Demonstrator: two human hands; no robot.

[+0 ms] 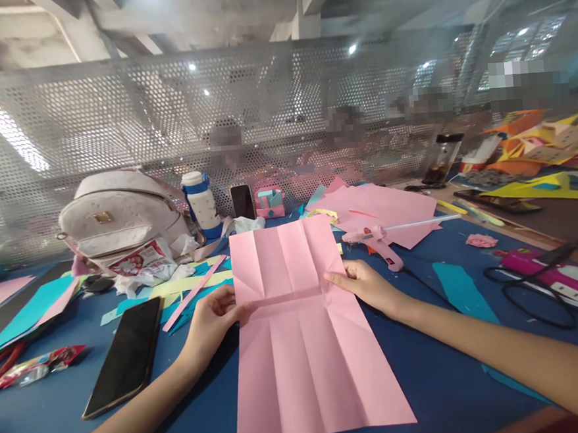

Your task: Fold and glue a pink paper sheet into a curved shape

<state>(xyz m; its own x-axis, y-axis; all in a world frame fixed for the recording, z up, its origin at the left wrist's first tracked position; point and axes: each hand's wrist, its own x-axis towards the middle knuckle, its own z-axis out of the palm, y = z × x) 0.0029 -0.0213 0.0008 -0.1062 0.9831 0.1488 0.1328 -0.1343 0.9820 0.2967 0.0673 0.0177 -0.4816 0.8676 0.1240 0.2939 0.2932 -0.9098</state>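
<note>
A large pink sheet of paper (298, 348) is spread before me, marked with several lengthwise creases and one crosswise fold. My left hand (215, 314) pinches its left edge near that fold, thumb in front and fingers partly behind. On the opposite edge, my right hand (365, 284) grips the paper with its thumb on the front face. The sheet's upper part tilts up from the blue table (194, 421). Just beyond my right hand lies a pink glue gun (377, 246) with a glue stick in it. A black phone (125, 353) lies left of my left forearm.
A pale backpack (123, 208), a white-and-blue bottle (201, 203) and an upright phone (242, 201) stand along a perforated metal screen (138, 115). Pink sheets (392, 206) are piled behind the glue gun. At right lie a magenta power strip (555, 276) with black cable and blue paper strips (465, 293).
</note>
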